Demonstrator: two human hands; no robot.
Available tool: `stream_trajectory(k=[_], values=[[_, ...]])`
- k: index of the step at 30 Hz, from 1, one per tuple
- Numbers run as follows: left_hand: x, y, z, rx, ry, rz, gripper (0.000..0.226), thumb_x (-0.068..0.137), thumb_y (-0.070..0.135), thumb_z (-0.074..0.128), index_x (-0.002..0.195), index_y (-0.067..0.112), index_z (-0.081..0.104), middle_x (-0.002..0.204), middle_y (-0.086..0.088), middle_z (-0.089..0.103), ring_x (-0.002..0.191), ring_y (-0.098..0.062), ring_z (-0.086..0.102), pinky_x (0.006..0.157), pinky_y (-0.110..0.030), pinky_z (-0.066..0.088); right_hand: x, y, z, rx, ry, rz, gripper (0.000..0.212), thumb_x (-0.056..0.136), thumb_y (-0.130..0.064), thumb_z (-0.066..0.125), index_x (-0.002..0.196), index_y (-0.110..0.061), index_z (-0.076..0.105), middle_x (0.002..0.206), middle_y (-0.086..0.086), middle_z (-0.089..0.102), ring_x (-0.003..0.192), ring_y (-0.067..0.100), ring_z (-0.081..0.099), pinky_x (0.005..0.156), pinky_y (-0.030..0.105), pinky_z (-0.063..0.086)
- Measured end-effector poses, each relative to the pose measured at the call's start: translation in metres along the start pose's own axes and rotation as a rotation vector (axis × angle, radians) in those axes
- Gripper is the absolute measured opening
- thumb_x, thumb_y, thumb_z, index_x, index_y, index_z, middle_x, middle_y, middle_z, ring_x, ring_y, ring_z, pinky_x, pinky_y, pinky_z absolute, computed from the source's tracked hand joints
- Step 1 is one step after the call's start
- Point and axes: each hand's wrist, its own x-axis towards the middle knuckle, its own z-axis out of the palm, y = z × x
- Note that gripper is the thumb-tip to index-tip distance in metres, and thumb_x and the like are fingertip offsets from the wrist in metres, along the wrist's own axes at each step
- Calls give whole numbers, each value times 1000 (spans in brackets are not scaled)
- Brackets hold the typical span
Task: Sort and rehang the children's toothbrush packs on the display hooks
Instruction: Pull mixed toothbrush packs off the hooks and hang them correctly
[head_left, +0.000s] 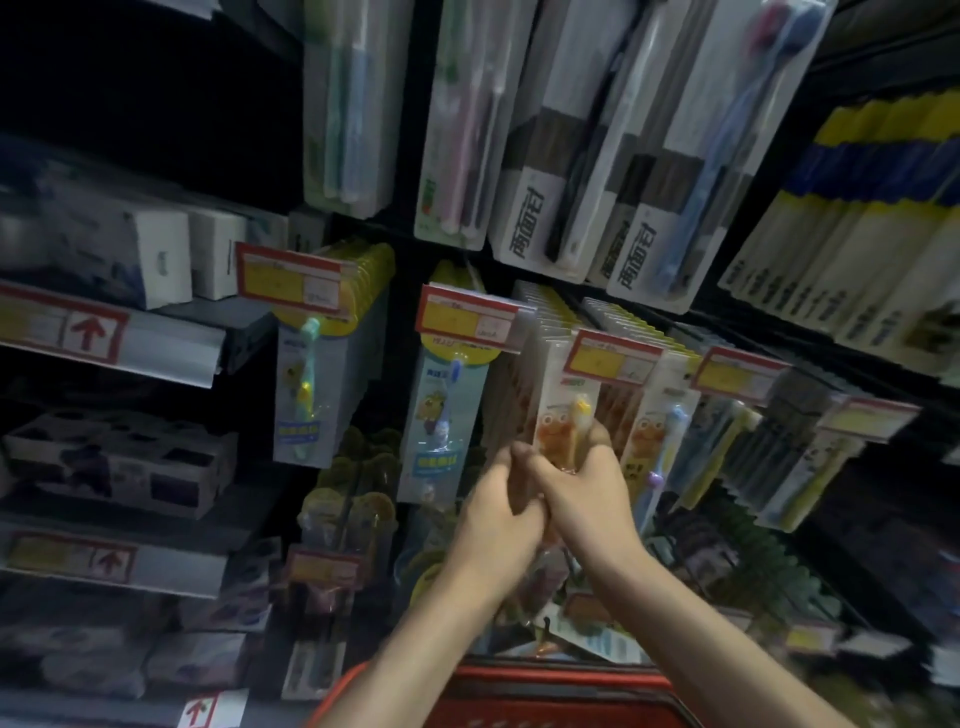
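- Both hands sit together at the orange pack (563, 421), the front one of the row under the third price tag (613, 358). That tag is my landmark.
- Left hand (498, 512) is curled narrow at the pack's lower left edge; right hand (582, 483) wraps the lower right, thumb up the front. Both look clamped on that pack, though blur stops me confirming the left one's contact.
- Step in hand, as I read it: seating this pack on the hook behind the tag.
- To do it well: keep the pack square to the row, find the hang hole by its top edge, slide it straight back, don't bend the card.
- Blue-brush pack (449, 415) hangs left of the tag, green-brush pack (317, 387) further left; leave both alone.
- Red basket (545, 691) sits below the tag, holding more packs (592, 623).
- Hidden: hook and hang hole are behind the tag. Pack bottom is covered by fingers. Basket contents smeared, can't count or sort them. Print is unreadable.
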Motion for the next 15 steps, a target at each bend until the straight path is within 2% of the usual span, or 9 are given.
stream_trajectory(k=[4,7,9,12,15], values=[[-3,-7,-5,95,104,22,50,102,22,59,147,39,48,133,12,64,124,-9,62,103,-29,52,2,0,0,4,33,20,59,81,-42,83,126,-30,47,99,-1,76,90,18,75,79,44,65],[-3,-13,-10,108,130,29,43,97,29,67,136,42,54,127,15,65,117,-6,64,91,-22,53,1,3,-3,34,25,38,44,83,-34,81,114,-31,51,94,-3,76,89,15,75,82,46,64],[-4,-13,-12,152,150,36,41,98,32,66,138,38,57,126,14,64,115,-6,63,87,-20,52,-3,5,-6,81,-6,39,46,84,-29,81,121,-29,54,96,-5,77,92,11,75,88,45,63],[-9,-12,-8,194,130,42,46,102,31,60,147,35,53,140,11,63,129,-11,60,104,-35,53,-7,8,-9,124,-41,48,60,85,-34,83,133,-20,51,99,-3,79,95,11,76,92,46,62],[-13,-10,-2,244,91,26,55,102,29,59,155,36,43,147,9,60,133,-12,58,110,-39,51,-7,10,-9,103,-29,78,54,86,-35,83,126,-25,48,100,0,79,95,15,76,90,45,63]])
